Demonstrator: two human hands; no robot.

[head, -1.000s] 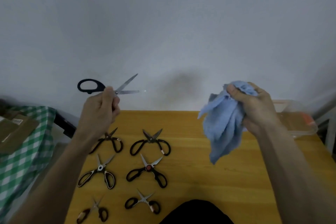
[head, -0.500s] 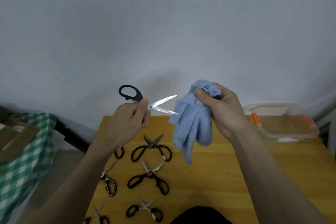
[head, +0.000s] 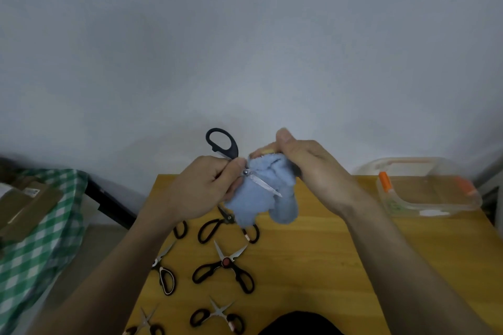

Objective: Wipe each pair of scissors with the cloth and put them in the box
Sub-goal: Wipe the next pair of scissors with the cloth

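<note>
My left hand (head: 202, 187) grips a pair of black-handled scissors (head: 227, 147) near the pivot, one handle loop sticking up and one blade slanting down to the right. That blade lies against the light blue cloth (head: 261, 198), which my right hand (head: 310, 168) holds bunched from above. Both hands are raised over the far part of the wooden table (head: 313, 253). Several more black-handled scissors lie open on the table below, among them one with a red pivot (head: 224, 264). The clear plastic box (head: 424, 187) with orange clips sits at the table's far right.
A green checked cloth (head: 38, 226) with cardboard pieces on it covers a surface to the left of the table. A dark bar (head: 109, 204) runs between it and the table. A plain grey wall stands behind. Something dark (head: 296, 323) shows at the bottom edge.
My two hands came together over the table. The scissors moved right and the cloth moved left until the blade met the cloth.
</note>
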